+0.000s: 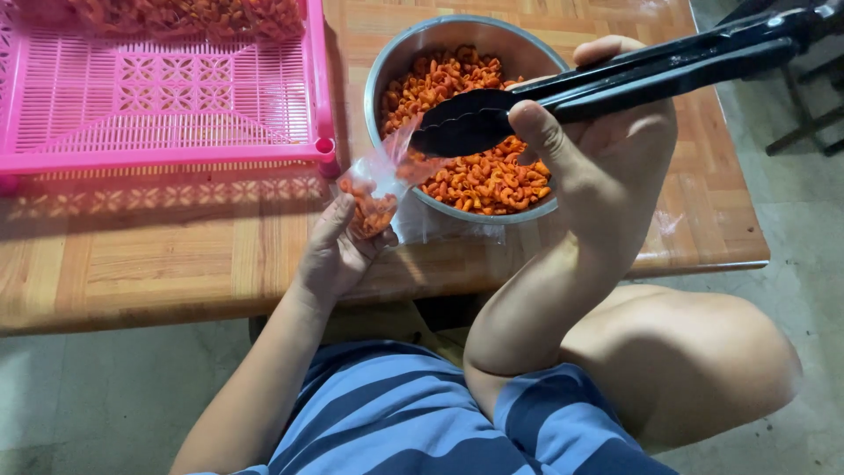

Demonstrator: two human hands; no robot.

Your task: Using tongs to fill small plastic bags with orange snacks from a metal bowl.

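Note:
My right hand (607,149) grips black tongs (615,84), whose closed tips sit at the mouth of a small clear plastic bag (380,189). My left hand (334,251) holds that bag from below, at the near rim of a steel bowl (387,66). The bag is partly filled with orange curled snacks. More of the same orange snacks (475,180) fill the bowl. The bowl stands on a low wooden table (158,255).
A pink plastic lattice tray (167,105) holding more orange snacks lies at the table's far left. The table's near edge runs just above my knees. Grey floor lies on both sides, with dark furniture legs (804,132) at the upper right.

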